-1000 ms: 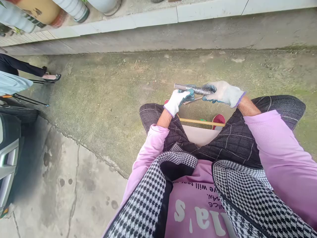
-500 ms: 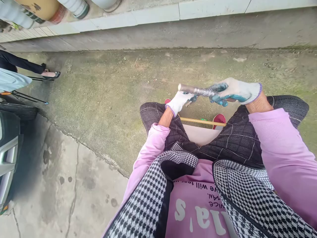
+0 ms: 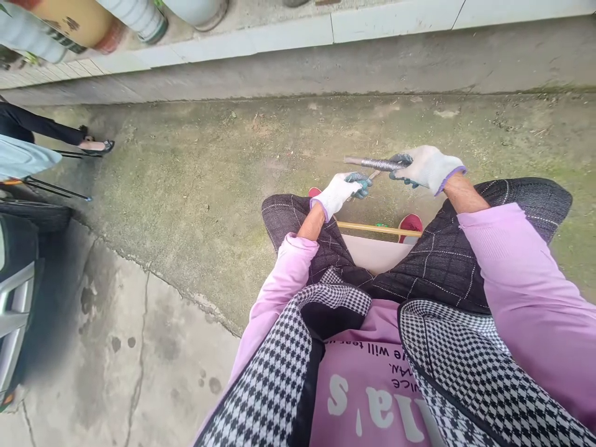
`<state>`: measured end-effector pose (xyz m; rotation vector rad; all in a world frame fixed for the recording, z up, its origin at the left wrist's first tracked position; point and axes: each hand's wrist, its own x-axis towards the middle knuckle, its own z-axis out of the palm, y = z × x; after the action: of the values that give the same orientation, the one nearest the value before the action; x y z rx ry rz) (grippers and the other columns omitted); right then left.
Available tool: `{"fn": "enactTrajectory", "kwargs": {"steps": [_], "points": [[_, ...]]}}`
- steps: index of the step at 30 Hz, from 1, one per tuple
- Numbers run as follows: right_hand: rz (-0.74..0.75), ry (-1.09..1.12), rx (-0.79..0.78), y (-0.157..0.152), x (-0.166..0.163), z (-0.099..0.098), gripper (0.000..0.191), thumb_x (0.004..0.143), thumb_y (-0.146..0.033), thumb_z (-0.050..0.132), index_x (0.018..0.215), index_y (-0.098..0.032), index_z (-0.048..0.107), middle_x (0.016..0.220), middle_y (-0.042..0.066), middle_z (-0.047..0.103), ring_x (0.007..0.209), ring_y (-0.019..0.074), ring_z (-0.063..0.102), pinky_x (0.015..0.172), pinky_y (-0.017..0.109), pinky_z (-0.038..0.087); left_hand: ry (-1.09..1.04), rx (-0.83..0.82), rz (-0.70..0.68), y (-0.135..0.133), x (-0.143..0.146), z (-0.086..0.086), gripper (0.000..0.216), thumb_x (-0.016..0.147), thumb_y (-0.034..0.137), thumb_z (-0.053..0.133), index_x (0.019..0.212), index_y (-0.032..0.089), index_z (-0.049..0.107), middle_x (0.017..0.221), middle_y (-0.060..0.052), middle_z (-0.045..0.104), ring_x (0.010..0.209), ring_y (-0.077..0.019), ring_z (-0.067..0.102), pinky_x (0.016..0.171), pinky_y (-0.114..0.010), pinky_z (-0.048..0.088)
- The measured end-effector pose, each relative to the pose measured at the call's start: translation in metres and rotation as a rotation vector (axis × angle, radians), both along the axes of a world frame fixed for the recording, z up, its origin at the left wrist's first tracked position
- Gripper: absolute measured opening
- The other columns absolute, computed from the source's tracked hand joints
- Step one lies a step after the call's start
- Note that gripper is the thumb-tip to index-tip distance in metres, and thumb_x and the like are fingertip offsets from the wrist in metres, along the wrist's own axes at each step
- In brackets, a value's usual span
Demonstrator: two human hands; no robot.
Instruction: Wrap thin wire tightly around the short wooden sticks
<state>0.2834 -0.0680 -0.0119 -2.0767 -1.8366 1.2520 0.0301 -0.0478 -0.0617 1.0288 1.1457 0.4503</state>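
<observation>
I sit with my knees apart over a mossy concrete floor. My right hand, in a white glove with blue fingertips, is closed round one end of a grey metal rod wound with wire, which points left. My left hand, gloved the same way, is closed just below the rod's free end, on a thin brownish stick. The two hands are a short way apart.
A long wooden stick lies across the ground by my red shoes. Another person's foot in a dark shoe is at the far left, beside a car. A raised concrete kerb runs along the back.
My right hand swung the rod up and rightward, then lowered and pulled back a little. My left hand came off the rod and sank slightly.
</observation>
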Motion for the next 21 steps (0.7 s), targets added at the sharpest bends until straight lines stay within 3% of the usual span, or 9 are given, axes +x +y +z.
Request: {"fn": "enactTrajectory", "kwargs": {"steps": [4, 8, 12, 17, 21], "points": [[-0.178, 0.438, -0.005, -0.007, 0.005, 0.003, 0.047, 0.084, -0.043, 0.104, 0.124, -0.022, 0.089, 0.086, 0.006, 0.08, 0.07, 0.024, 0.071, 0.062, 0.036, 0.064, -0.064, 0.011, 0.082, 0.005, -0.002, -0.006, 0.017, 0.083, 0.013, 0.094, 0.086, 0.016, 0.078, 0.084, -0.003, 0.084, 0.076, -0.0146, 0.077, 0.094, -0.033, 0.066], [-0.155, 0.586, -0.07, -0.016, 0.005, 0.009, 0.059, 0.075, -0.051, 0.11, 0.122, -0.021, 0.09, 0.088, 0.007, 0.082, 0.069, 0.0228, 0.07, 0.058, 0.035, 0.064, -0.064, 0.088, 0.107, 0.012, -0.007, -0.015, 0.014, 0.086, 0.014, 0.091, 0.084, 0.018, 0.078, 0.089, -0.003, 0.084, 0.087, -0.0173, 0.077, 0.106, -0.037, 0.064], [0.009, 0.55, -0.179, -0.017, 0.008, 0.013, 0.06, 0.07, -0.056, 0.111, 0.117, -0.022, 0.093, 0.086, 0.006, 0.082, 0.067, 0.0207, 0.07, 0.056, 0.031, 0.06, -0.021, 0.172, 0.057, 0.016, -0.014, -0.016, 0.023, 0.087, 0.011, 0.088, 0.073, 0.02, 0.072, 0.083, -0.005, 0.079, 0.093, -0.0213, 0.074, 0.11, -0.039, 0.063], [0.252, 0.418, -0.245, -0.011, 0.016, 0.002, 0.066, 0.069, -0.067, 0.107, 0.121, -0.027, 0.097, 0.076, 0.002, 0.079, 0.064, 0.0203, 0.071, 0.055, 0.029, 0.058, 0.048, 0.196, -0.049, 0.018, -0.02, -0.006, 0.014, 0.079, 0.013, 0.089, 0.079, 0.018, 0.075, 0.081, 0.0, 0.077, 0.088, -0.0189, 0.074, 0.097, -0.034, 0.062], [0.279, 0.253, -0.262, -0.009, 0.016, -0.013, 0.062, 0.073, -0.06, 0.103, 0.126, -0.03, 0.098, 0.071, 0.001, 0.078, 0.064, 0.0225, 0.071, 0.054, 0.03, 0.058, 0.094, 0.223, -0.053, 0.016, -0.016, 0.002, 0.014, 0.076, 0.009, 0.087, 0.077, 0.016, 0.075, 0.08, 0.001, 0.077, 0.083, -0.0147, 0.07, 0.089, -0.029, 0.059]]}}
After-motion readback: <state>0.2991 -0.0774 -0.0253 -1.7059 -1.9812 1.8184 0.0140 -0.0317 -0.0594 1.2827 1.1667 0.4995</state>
